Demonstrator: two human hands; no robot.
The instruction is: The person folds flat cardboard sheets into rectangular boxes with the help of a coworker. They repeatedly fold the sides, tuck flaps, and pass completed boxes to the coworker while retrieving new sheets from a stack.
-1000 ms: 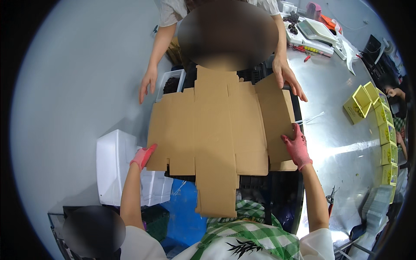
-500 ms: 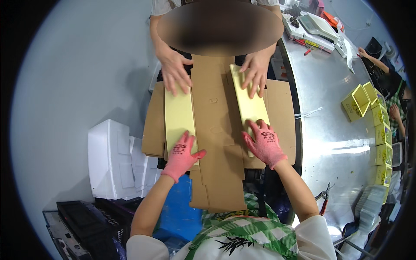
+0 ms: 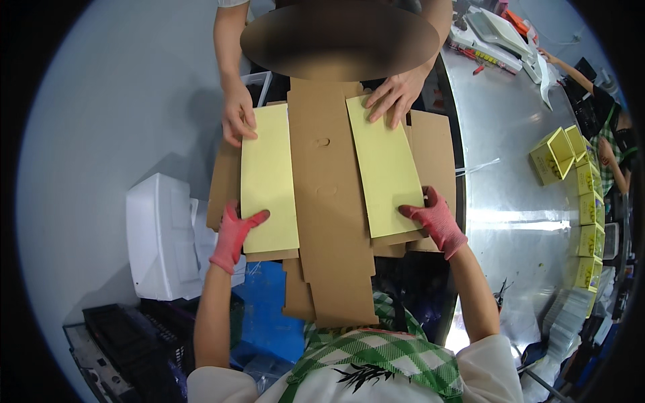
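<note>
A long piece of brown cardboard (image 3: 334,232) lies lengthwise in front of me, with a flat yellow panel at either side. My left hand (image 3: 232,238), in a pink glove, grips the outer edge of the left yellow panel (image 3: 269,171), thumb on top. The outer edge of the right yellow panel (image 3: 384,164) is in my gloved right hand (image 3: 440,223), its thumb also on top. The fingers of both hands are partly hidden. Opposite me, a person's hand (image 3: 238,119) touches the left panel's far corner; their other hand (image 3: 396,97) rests on the right panel.
A metal table (image 3: 500,248) runs along the right, bearing a scale (image 3: 494,30), a row of yellow boxes (image 3: 591,238), stacked clear plastic containers (image 3: 568,305) and pliers (image 3: 500,292). White foam boxes (image 3: 161,238), black crates (image 3: 134,342) and a blue bin (image 3: 269,309) stand at left.
The yellow panels now show wider faces, spread outward. My hands have gone from lying on them to gripping their outer edges. The other person's hands have shifted toward the panels' far ends.
</note>
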